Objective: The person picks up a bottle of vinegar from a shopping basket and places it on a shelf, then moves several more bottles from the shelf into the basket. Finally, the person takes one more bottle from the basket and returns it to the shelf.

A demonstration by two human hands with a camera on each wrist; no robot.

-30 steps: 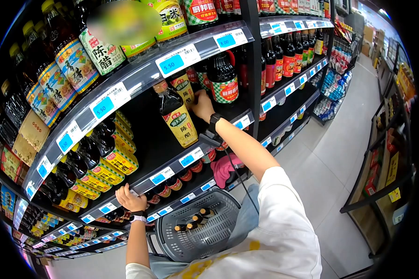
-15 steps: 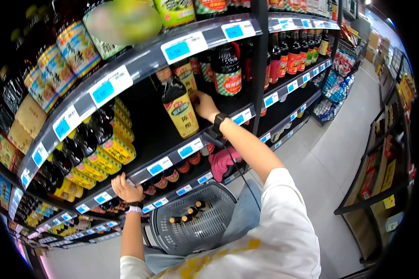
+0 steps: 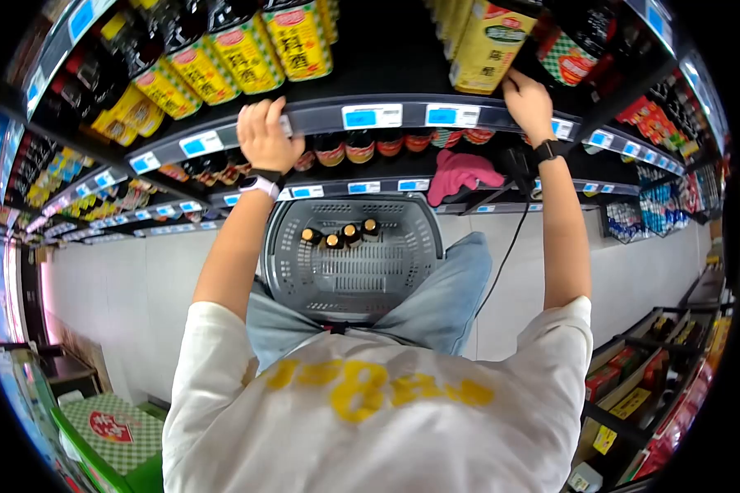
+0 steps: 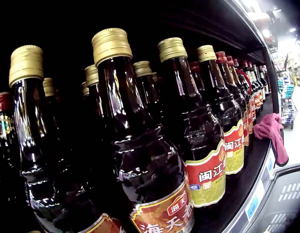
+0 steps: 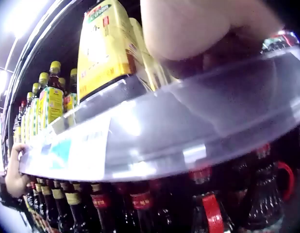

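Observation:
Against the front shelf edge [image 3: 386,113] rests the left hand [image 3: 269,135], fingers laid over its rim and no bottle held. The right hand [image 3: 528,103] is at the lower right side of a yellow-labelled dark bottle [image 3: 493,49], fingertips close against it; contact is unclear. That bottle [image 5: 104,53] stands upright in the right wrist view, others behind it, with the right hand [image 5: 203,29] large and blurred beside them, its fingertips hidden. At the far left there, the left hand [image 5: 15,170] rests on the edge. The left wrist view shows gold-capped bottles [image 4: 150,184] on a lower shelf.
A grey basket [image 3: 353,287] holding several bottles stands between the person's legs. A pink cloth [image 3: 464,175] hangs at the lower shelf, near a black cable [image 3: 506,263]. Yellow-labelled bottles [image 3: 247,62] stand behind the left hand, and a red-and-green-labelled bottle [image 3: 569,57] right of the right hand.
The head view has swung downward, showing more basket and shirt. Both hands remain at the same shelf; the right hand now appears lower beside the front yellow-labelled bottle.

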